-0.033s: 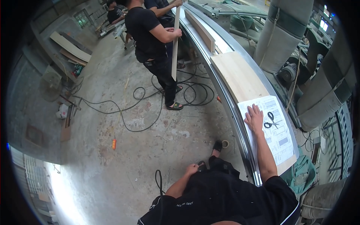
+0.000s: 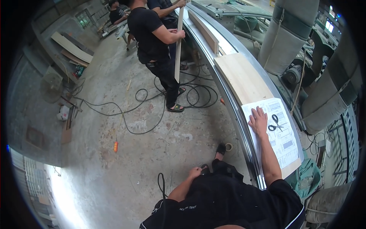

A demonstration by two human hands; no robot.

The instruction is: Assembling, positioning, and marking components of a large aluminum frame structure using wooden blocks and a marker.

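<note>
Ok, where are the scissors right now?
In the head view, the black scissors lie on the printed paper sheet on the workbench, just right of the right hand, apart from it.

A white printed sheet (image 2: 280,133), rectangular with grey blocks, lies flat on the tabletop (image 2: 244,78). Its near end overhangs the board's edge.

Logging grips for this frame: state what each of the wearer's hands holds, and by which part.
Nothing is held. The right hand lies flat on the printed paper sheet, beside the scissors. The left hand hangs by the leg, with no object visible in it.
</note>
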